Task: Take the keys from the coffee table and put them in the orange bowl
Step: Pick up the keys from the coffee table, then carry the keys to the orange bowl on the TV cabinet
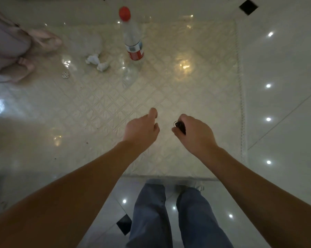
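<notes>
Black in the grip: my right hand [192,133] is closed round the small dark key fob with its thin wire ring [180,126]; only one end and the ring poke out past the thumb, so I judge these are the keys, though blur hides the detail.
Left hand: my left hand [142,129] hangs loosely curled beside the right, holding nothing that I can see.
Table: both hands sit above the glossy glass-topped coffee table over a cream quilted cloth [195,90]; the keys look lifted off it.
Bowl: no orange bowl is in view, so I must find it first.
Doing it well: I would keep the fingers wrapped fully so the ring cannot slip, turn to look for the bowl, and lower the keys in rather than toss them.
Clutter: the clear plastic bottle with a red cap and red label [133,42] and crumpled white tissue [97,62] stand well apart, at the far side.
</notes>
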Action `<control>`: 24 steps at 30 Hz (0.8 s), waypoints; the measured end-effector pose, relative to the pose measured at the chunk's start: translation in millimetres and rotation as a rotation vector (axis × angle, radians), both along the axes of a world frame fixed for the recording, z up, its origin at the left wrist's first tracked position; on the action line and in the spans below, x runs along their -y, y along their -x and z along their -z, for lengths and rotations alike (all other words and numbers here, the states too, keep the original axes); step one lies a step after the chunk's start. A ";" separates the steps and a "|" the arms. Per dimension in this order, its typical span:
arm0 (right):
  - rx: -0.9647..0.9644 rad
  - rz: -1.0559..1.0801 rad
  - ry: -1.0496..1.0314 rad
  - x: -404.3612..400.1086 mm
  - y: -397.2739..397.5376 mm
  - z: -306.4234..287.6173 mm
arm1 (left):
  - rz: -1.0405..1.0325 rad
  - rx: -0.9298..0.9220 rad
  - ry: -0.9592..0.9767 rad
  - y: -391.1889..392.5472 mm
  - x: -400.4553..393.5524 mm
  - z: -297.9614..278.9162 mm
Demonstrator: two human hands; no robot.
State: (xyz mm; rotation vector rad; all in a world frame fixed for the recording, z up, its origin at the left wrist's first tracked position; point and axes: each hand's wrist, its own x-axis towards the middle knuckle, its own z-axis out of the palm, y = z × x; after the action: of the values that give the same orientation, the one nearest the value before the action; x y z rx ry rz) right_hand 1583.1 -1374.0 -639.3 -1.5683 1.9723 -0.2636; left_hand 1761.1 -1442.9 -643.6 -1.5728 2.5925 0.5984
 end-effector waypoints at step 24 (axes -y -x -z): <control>-0.011 -0.034 0.222 -14.2 50.8 -372.7 | -0.018 -0.072 0.304 46.8 -45.8 -363.4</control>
State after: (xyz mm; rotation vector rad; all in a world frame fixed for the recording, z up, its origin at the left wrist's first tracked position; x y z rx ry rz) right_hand 1532.4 -1359.8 -266.6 -1.7424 1.9774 -0.4750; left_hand 1714.3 -1397.0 -280.2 -1.6830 2.8361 0.2745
